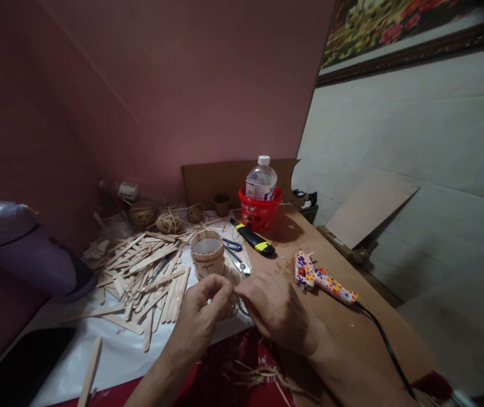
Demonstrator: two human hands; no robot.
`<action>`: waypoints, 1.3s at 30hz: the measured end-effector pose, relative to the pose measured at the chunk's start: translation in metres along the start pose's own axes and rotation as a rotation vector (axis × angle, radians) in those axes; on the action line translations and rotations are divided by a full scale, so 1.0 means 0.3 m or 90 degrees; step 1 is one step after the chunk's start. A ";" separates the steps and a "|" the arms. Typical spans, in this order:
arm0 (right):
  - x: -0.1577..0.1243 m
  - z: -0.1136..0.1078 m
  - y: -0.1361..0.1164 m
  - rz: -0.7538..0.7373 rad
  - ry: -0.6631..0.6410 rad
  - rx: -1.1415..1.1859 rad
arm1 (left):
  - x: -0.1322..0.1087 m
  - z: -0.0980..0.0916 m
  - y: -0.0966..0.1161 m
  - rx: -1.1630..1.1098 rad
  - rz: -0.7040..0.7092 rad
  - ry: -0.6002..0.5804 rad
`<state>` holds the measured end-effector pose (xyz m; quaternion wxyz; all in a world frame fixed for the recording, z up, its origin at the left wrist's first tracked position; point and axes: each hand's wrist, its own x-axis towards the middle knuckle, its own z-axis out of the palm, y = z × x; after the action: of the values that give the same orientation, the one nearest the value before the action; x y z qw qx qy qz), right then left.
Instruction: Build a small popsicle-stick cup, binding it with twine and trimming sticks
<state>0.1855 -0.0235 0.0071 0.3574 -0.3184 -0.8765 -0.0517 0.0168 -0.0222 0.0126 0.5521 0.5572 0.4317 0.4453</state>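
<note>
Held left hand (208, 302) pinched closed and right hand (276, 310) curled, too hidden to tell its grip, just near-right of the upright cup (207, 261), left closer.

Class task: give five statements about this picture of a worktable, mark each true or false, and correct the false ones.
1. A bottle stands in the red bucket. True.
2. A glue gun with a floral pattern lies to the right of the right hand. True.
3. The bottle's cap is red. False: it is white.
4. A ball of twine lies behind the pile of wooden sticks. True.
5. The right hand grips the glue gun. False: it is close to the left hand, near the round container, and the glue gun lies apart.
</note>
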 end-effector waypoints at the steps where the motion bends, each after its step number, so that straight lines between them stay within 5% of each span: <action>1: -0.001 0.000 0.002 0.001 -0.010 0.004 | 0.000 0.000 0.001 0.004 0.000 0.000; 18: -0.007 0.013 -0.007 0.006 -0.004 -0.010 | 0.000 0.007 -0.012 0.073 0.009 -0.002; 24: -0.005 0.041 -0.016 0.082 -0.015 0.003 | 0.001 0.010 -0.007 0.063 0.006 0.024; 32: -0.003 0.027 -0.033 0.237 0.025 0.205 | 0.009 0.014 0.008 -0.033 -0.042 0.051; 35: -0.006 0.030 -0.031 0.262 0.018 0.187 | -0.003 0.019 0.019 0.039 0.033 0.080; 39: -0.004 0.033 -0.028 0.247 0.008 0.133 | -0.025 0.025 0.027 0.314 0.309 0.176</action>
<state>0.1752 -0.0276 0.0003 0.3973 -0.4422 -0.7969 0.1073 0.0222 -0.0315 0.0208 0.2163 0.6943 0.4517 0.5169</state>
